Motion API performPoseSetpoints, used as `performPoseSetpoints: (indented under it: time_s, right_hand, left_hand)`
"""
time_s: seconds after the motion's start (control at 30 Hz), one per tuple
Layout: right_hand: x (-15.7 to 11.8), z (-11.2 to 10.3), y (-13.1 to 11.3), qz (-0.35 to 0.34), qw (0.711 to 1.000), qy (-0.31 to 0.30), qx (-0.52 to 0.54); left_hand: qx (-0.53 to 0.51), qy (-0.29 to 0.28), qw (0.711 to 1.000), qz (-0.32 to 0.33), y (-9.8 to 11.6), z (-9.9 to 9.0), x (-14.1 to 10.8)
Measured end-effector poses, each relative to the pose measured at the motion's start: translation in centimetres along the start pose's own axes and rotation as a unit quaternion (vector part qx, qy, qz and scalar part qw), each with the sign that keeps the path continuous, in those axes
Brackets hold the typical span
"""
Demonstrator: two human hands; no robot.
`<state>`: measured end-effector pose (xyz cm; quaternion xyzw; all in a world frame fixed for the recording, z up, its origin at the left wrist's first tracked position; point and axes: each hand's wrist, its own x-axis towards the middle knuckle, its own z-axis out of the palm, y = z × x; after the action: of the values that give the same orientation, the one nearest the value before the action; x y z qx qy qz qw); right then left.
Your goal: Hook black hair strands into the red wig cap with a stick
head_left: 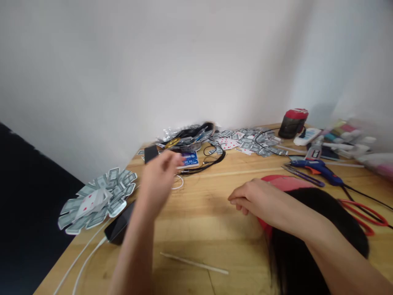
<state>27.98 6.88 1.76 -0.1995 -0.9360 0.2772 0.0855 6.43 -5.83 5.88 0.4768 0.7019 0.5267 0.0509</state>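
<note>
My left hand (162, 174) is raised over the left middle of the table, somewhat blurred, its fingers curled toward the thumb in a pinch. My right hand (253, 196) hovers at the right, fingertips pressed together and pointing left; whatever either pinch holds is too fine to make out. Under my right forearm lies a bundle of long black hair (325, 213) beside a red and pink piece (285, 182), partly hidden by the hand. A thin whitish stick (195, 263) rests on the wood between my arms.
At left are fanned playing cards (92, 203) and a black phone (119, 227) with a white cable. More cards (245, 141) are scattered at the back. To the right lie a blue glue gun (321, 168), tweezers (303, 175), red-handled scissors (365, 213) and a red-topped dark container (293, 123).
</note>
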Motion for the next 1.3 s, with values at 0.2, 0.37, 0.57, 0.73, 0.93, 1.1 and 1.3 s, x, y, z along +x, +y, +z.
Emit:
performPoseSetpoints:
  time_s: [0.2, 0.37, 0.57, 0.73, 0.93, 1.1, 1.3]
  right_hand:
    - [0.2, -0.9, -0.6, 0.050, 0.998, 0.022, 0.009]
    - [-0.3, -1.8, -0.9, 0.045, 0.998, 0.018, 0.029]
    - [-1.0, -2.2, -0.5, 0.048, 0.984, 0.000, 0.173]
    - [-1.2, -3.0, -1.1, 0.068, 0.973, -0.016, 0.220]
    - [-1.6, -3.9, 0.5, 0.063, 0.995, 0.021, 0.070]
    - [-2.8, -4.0, 0.4, 0.071, 0.980, 0.187, -0.021]
    - [-1.6, -1.4, -2.7, 0.001, 0.988, 0.117, 0.099]
  left_hand:
    - [-0.019, -0.189, 0.982, 0.007, 0.2, 10.0, -2.7]
    - [-0.014, -0.252, 0.967, 0.011, 0.1, 10.4, -2.8]
    - [-0.076, -0.359, 0.930, -0.015, 0.7, 8.1, -1.4]
    - [-0.093, -0.391, 0.916, -0.020, 1.2, 6.2, -0.9]
    - [-0.065, -0.359, 0.931, -0.005, 1.3, 5.3, -0.8]
    - [-0.003, -0.262, 0.965, 0.007, 1.3, 5.4, -1.2]
    - [-0.025, -0.253, 0.967, 0.034, 1.9, 5.8, -1.8]
